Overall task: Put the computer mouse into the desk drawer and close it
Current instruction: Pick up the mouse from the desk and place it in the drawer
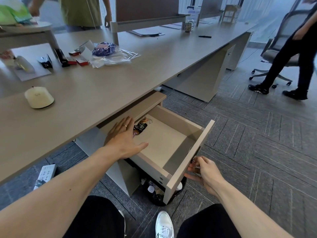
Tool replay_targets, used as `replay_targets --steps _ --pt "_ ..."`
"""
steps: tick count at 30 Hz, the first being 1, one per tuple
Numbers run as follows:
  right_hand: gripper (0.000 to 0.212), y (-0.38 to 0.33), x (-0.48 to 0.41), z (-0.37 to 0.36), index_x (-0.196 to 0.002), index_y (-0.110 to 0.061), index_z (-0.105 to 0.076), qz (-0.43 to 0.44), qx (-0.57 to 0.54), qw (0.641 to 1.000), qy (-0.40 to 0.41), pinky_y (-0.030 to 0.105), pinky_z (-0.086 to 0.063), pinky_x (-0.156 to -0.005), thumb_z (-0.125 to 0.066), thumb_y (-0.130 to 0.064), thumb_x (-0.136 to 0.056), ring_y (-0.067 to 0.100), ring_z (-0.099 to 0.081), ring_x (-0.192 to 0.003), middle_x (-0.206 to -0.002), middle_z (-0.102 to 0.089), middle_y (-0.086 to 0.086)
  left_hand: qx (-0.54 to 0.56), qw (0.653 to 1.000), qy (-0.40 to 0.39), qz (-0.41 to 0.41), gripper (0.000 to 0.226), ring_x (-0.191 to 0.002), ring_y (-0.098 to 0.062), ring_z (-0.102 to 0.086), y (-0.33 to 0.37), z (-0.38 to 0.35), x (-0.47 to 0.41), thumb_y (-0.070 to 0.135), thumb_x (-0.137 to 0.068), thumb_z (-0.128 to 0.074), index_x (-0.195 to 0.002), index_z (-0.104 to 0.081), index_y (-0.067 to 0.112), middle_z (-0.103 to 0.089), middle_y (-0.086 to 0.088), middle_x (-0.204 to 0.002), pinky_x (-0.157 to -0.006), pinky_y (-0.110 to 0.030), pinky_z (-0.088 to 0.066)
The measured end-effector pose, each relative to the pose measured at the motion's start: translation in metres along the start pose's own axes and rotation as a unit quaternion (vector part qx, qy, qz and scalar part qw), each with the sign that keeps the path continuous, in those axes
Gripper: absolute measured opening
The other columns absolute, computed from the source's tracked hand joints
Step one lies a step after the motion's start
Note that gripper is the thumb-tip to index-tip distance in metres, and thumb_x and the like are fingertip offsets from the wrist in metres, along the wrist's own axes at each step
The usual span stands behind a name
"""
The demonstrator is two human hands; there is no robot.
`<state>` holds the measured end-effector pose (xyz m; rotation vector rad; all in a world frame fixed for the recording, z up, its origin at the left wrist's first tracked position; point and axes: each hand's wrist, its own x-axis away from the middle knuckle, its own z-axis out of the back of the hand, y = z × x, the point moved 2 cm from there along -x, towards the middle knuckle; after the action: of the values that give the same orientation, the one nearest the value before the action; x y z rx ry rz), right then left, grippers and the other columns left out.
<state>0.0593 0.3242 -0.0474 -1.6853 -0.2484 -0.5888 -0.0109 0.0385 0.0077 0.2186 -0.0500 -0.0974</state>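
A white computer mouse [39,97] lies on the desk top [106,86] at the left, well away from both hands. Below the desk edge the drawer [173,127] stands pulled out, with a dark snack packet [141,127] in its back left corner. My left hand [122,139] hovers flat over the drawer's left side, fingers spread, holding nothing. My right hand [204,172] pinches the keys hanging at the lock on the drawer front [190,162].
Small boxes, a plastic bag and a purple bundle [103,48] lie at the back of the desk. A black waste bin [157,193] sits under the drawer, a power strip [45,174] on the floor. A person walks by an office chair [281,48] at the right; another stands behind the desk.
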Motion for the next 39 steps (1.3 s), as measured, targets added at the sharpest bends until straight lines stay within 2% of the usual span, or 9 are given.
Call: replay_targets --steps 7,13,16,19,22,26,30,35,39 --pt "0.025 -0.001 0.003 0.002 -0.08 -0.005 -0.053 0.009 0.014 1.0 -0.015 0.056 -0.061 -0.075 -0.042 -0.012 -0.102 0.03 -0.059 -0.074 -0.084 -0.057 0.019 0.019 1.0 -0.023 -0.005 0.119 -0.154 -0.015 0.009 -0.004 0.004 -0.003 0.079 -0.076 -0.053 -0.159 0.007 0.019 0.01 0.001 -0.169 -0.12 -0.034 0.003" --pt "0.027 -0.002 0.006 0.005 -0.082 -0.002 -0.056 0.007 0.04 0.999 -0.013 0.049 -0.062 -0.069 -0.041 -0.014 -0.102 0.032 -0.061 -0.078 -0.081 -0.058 0.018 0.02 0.999 -0.029 -0.021 0.116 -0.154 -0.018 0.004 -0.003 0.006 0.006 0.076 -0.078 -0.055 -0.159 0.007 0.019 0.006 0.001 -0.169 -0.121 -0.037 -0.002" --pt "0.03 0.004 0.007 0.011 -0.098 0.0 -0.062 -0.019 0.071 0.997 -0.015 0.05 -0.061 -0.071 -0.048 -0.026 -0.102 0.031 -0.061 -0.074 -0.082 -0.061 0.017 0.056 0.994 -0.069 -0.06 0.105 -0.152 -0.022 -0.019 -0.003 0.019 0.011 0.068 -0.078 -0.06 -0.159 -0.009 0.025 -0.022 0.003 -0.165 -0.122 -0.04 -0.02" --pt "0.049 -0.008 0.01 0.02 -0.108 -0.008 -0.059 0.006 0.17 0.984 0.051 0.048 -0.057 -0.078 -0.05 -0.054 -0.094 0.029 -0.065 -0.086 -0.095 -0.066 0.01 0.089 0.986 -0.082 -0.114 0.082 -0.125 -0.019 -0.053 -0.005 0.054 0.026 0.059 -0.08 -0.066 -0.15 -0.033 0.03 -0.057 -0.001 -0.135 -0.106 -0.035 -0.041" --pt "0.052 -0.052 0.02 0.01 -0.114 -0.015 -0.05 0.139 0.307 0.934 0.118 0.043 -0.047 -0.086 -0.045 -0.061 -0.092 0.024 -0.059 -0.098 -0.108 -0.062 0.006 0.088 0.984 0.004 -0.152 0.072 -0.123 -0.018 -0.052 -0.024 0.109 0.045 0.048 -0.088 -0.068 -0.149 -0.041 0.021 -0.057 -0.002 -0.137 -0.096 -0.022 -0.034" --pt "0.046 -0.111 0.035 -0.049 -0.125 -0.015 -0.051 0.315 0.392 0.863 0.056 0.037 -0.043 -0.081 -0.05 -0.05 -0.095 0.021 -0.058 -0.1 -0.116 -0.062 0.008 0.064 0.989 0.089 -0.102 0.068 -0.129 -0.02 -0.051 -0.094 0.168 0.075 0.057 -0.088 -0.062 -0.146 -0.046 0.026 -0.055 0.0 -0.143 -0.099 -0.028 -0.034" --pt "0.046 -0.129 0.038 -0.144 -0.127 -0.024 -0.053 0.396 0.475 0.783 -0.066 0.033 -0.047 -0.089 -0.053 -0.053 -0.091 0.011 -0.059 -0.104 -0.115 -0.062 -0.004 0.055 0.993 0.104 0.022 0.071 -0.121 -0.025 -0.056 -0.176 0.186 0.108 0.064 -0.082 -0.063 -0.142 -0.051 0.028 -0.059 -0.004 -0.135 -0.09 -0.029 -0.037" --pt "0.045 -0.128 0.057 -0.27 -0.13 -0.029 -0.054 0.465 0.501 0.708 -0.18 0.027 -0.048 -0.084 -0.055 -0.052 -0.091 0.006 -0.053 -0.111 -0.12 -0.057 -0.009 0.011 0.991 0.073 0.113 0.083 -0.123 -0.021 -0.056 -0.252 0.183 0.144 0.081 -0.075 -0.047 -0.146 -0.042 0.038 -0.055 0.003 -0.141 -0.1 -0.035 -0.043" --pt "0.044 -0.124 0.064 -0.352 -0.129 -0.027 -0.056 0.494 0.5 0.671 -0.236 0.03 -0.045 -0.095 -0.057 -0.05 -0.091 0.01 -0.055 -0.109 -0.122 -0.059 -0.002 0.005 0.986 0.085 0.142 0.088 -0.13 -0.016 -0.05 -0.297 0.178 0.166 0.083 -0.072 -0.044 -0.146 -0.041 0.036 -0.052 0.005 -0.145 -0.108 -0.034 -0.039"
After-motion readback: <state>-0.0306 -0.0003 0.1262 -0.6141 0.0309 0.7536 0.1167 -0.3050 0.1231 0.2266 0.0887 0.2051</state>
